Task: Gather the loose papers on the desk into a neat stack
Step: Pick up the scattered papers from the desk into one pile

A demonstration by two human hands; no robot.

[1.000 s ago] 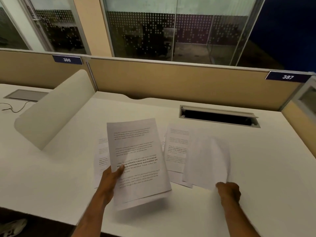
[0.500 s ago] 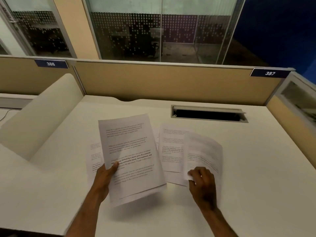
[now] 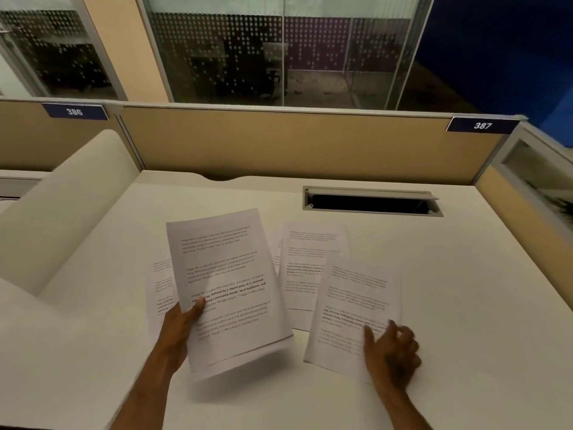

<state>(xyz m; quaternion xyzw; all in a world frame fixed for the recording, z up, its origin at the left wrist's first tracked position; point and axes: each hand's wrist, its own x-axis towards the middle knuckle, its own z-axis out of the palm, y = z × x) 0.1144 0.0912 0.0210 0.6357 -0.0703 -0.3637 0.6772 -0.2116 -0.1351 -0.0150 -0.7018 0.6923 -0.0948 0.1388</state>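
My left hand (image 3: 181, 328) grips a small stack of printed sheets (image 3: 226, 287) by its left edge and holds it tilted above the white desk (image 3: 449, 290). My right hand (image 3: 392, 349) holds one printed sheet (image 3: 353, 305) at its lower right corner, thumb on top. This sheet overlaps another printed sheet (image 3: 307, 259) that lies flat on the desk behind it. A further loose sheet (image 3: 161, 290) lies on the desk, mostly hidden under the held stack.
A cable slot with an open grey flap (image 3: 372, 201) is set in the desk at the back right. Tan partition panels (image 3: 294, 144) close off the back and right side. A curved white divider (image 3: 55, 212) rises on the left.
My right hand has drawn the single sheet down and to the right, off the flat sheet, and now grips its lower right corner. The stack in my left hand has barely moved.
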